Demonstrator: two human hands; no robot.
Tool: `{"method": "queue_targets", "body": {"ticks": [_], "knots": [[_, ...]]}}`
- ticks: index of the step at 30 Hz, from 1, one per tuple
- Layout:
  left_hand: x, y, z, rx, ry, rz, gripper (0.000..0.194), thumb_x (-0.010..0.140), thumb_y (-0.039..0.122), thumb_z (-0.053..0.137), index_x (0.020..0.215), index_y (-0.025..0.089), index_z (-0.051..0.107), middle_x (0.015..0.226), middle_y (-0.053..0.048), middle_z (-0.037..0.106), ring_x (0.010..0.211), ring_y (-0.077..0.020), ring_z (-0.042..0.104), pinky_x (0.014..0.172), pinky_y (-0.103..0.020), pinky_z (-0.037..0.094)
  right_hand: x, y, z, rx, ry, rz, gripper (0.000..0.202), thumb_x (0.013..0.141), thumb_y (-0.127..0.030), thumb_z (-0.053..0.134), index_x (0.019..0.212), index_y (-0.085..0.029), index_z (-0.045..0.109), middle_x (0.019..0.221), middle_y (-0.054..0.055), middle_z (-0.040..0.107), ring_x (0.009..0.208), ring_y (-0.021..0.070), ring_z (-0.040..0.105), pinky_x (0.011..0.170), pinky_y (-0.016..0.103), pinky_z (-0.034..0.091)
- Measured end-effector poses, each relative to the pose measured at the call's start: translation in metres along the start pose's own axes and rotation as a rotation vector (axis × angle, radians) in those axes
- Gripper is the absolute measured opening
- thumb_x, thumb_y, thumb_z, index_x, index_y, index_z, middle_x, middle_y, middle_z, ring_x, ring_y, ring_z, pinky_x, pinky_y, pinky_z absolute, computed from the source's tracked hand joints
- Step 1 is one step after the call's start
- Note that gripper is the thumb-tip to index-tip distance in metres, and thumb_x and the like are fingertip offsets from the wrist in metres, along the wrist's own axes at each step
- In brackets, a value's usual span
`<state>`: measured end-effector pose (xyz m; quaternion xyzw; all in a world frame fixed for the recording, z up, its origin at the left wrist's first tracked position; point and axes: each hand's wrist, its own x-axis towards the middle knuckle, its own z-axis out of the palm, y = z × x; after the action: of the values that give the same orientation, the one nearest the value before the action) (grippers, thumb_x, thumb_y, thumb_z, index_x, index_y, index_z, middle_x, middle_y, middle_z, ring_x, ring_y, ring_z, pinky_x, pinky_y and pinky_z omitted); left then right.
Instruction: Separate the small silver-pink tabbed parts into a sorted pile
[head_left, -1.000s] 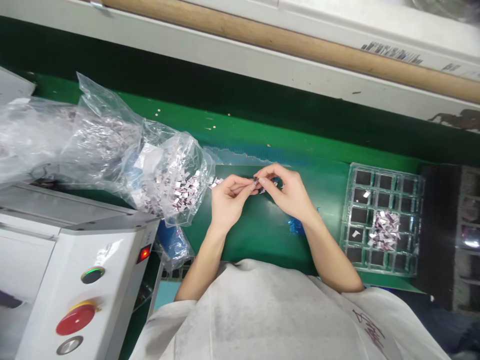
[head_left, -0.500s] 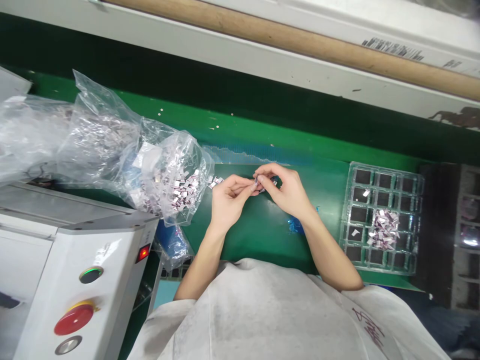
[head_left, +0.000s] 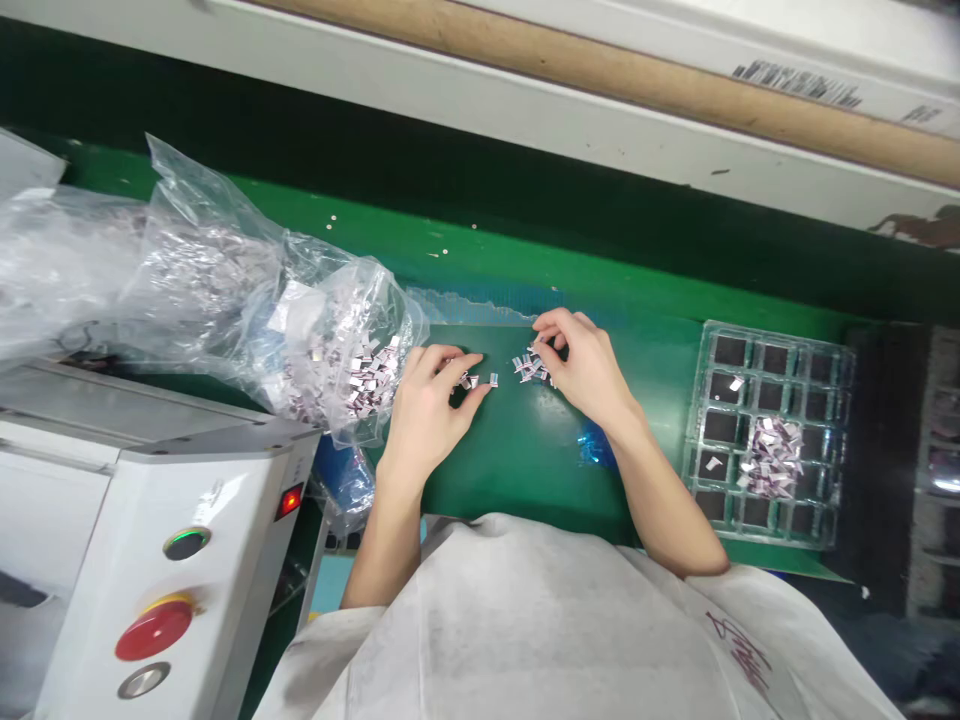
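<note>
My left hand [head_left: 431, 405] hovers low over the green mat, thumb and index finger apart, around a few small white-and-purple pieces [head_left: 470, 381]. One loose piece [head_left: 493, 380] lies just beyond its fingertips. My right hand [head_left: 581, 365] is closed in a pinch at the far edge of a small pile of the same pieces [head_left: 527, 369]. Between its thumb and finger a small light piece [head_left: 535, 348] seems to be held, partly hidden by the fingers. The exact kind of these pieces is too small to make out.
Left of my hands lies an open clear plastic bag [head_left: 375, 375] full of such pieces. A compartment tray [head_left: 694, 430] with a heap of pieces stands at the right. A machine panel [head_left: 225, 560] with a red button fills the lower left.
My hands were together, fingers meeting on a small piece. Now they are apart: the left has moved left and opened, the right has shifted slightly right, uncovering the small pile.
</note>
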<state>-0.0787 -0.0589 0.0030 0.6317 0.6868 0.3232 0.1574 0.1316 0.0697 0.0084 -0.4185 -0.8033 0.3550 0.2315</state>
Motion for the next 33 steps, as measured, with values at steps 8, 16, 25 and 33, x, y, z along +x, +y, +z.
{"method": "queue_targets", "body": {"ticks": [8,16,25,33], "knots": [[-0.002,0.004,-0.001,0.129,-0.074,0.1,0.028,0.102,0.025,0.072,0.129,0.017,0.075,0.119,-0.014,0.07,0.109,-0.0321,0.063,0.098,-0.051,0.058,0.012,0.002,-0.008,-0.149,0.14,-0.025,0.013,0.099,-0.019,0.065,0.107,-0.026,0.07,0.112,0.008,0.075,0.104,0.0289,0.067,0.101,0.052,0.058],[-0.004,-0.006,-0.006,0.094,-0.063,0.082,0.01,0.104,0.018,0.064,0.102,0.021,0.074,0.108,-0.01,0.072,0.104,-0.03,0.063,0.094,-0.048,0.055,0.026,0.029,-0.012,-0.275,0.248,0.04,0.021,0.101,-0.018,0.059,0.114,-0.025,0.073,0.118,0.011,0.073,0.115,0.0343,0.065,0.109,0.062,0.056],[-0.002,0.007,-0.001,-0.31,0.07,-0.037,0.021,0.104,0.019,0.069,0.12,0.024,0.081,0.1,-0.003,0.079,0.079,-0.0152,0.07,0.075,-0.032,0.058,0.032,0.043,-0.007,-0.3,0.199,0.018,0.028,0.1,-0.019,0.06,0.121,-0.023,0.078,0.119,0.014,0.069,0.118,0.0379,0.06,0.109,0.066,0.054],[-0.005,0.011,0.016,-0.754,0.111,-0.327,0.013,0.096,0.031,0.085,0.106,0.025,0.088,0.093,-0.003,0.083,0.071,-0.0149,0.079,0.067,-0.027,0.064,0.034,0.043,-0.01,-0.22,0.257,0.041,0.016,0.097,-0.015,0.062,0.099,-0.026,0.074,0.112,0.009,0.074,0.113,0.0328,0.065,0.105,0.059,0.057]]}}
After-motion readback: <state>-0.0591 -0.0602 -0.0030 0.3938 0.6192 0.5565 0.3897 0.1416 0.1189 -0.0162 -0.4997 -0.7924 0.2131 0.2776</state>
